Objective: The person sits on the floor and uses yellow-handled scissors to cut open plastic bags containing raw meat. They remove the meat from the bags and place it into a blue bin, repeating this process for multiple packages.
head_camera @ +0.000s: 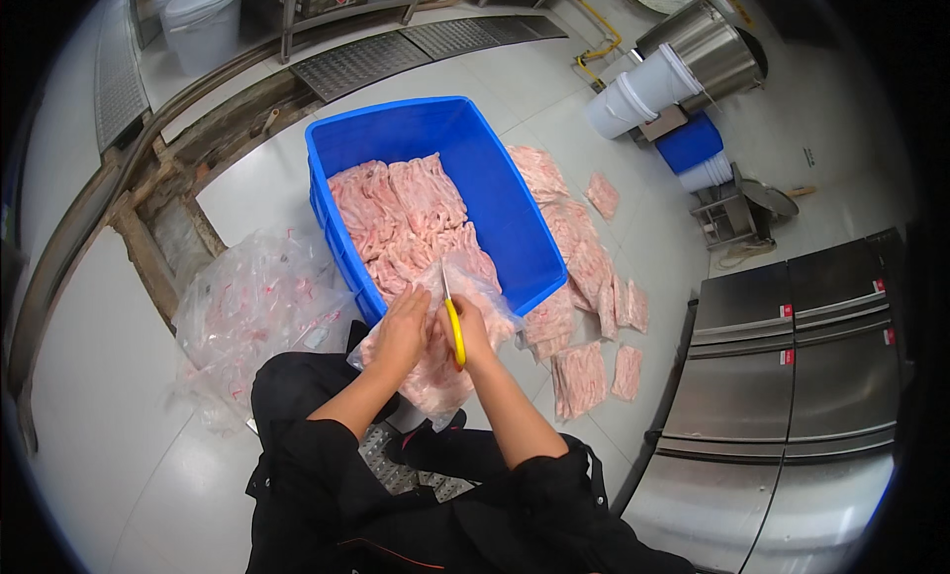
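Note:
A clear plastic bag of pale pink raw meat point(438, 388) lies across the near rim of a blue plastic crate point(519, 232). My left hand point(401, 325) grips the bag's left side, its fingertips partly hidden in the film. In my right hand point(469, 327) is a pair of yellow-handled scissors point(454, 333), blades pointing away from me over the bag. The right fingers are partly covered by the handle. Inside the crate, unwrapped slabs of the same meat point(401, 203) fill the left and near part.
Several bagged meat slabs point(579, 247) lie on the tiled floor right of the crate. Crumpled empty plastic bags point(260, 299) are heaped at its left, beside an open floor channel point(171, 225). Steel refrigerator doors point(727, 396) stand at right; white buckets point(642, 91) lie tilted at far right.

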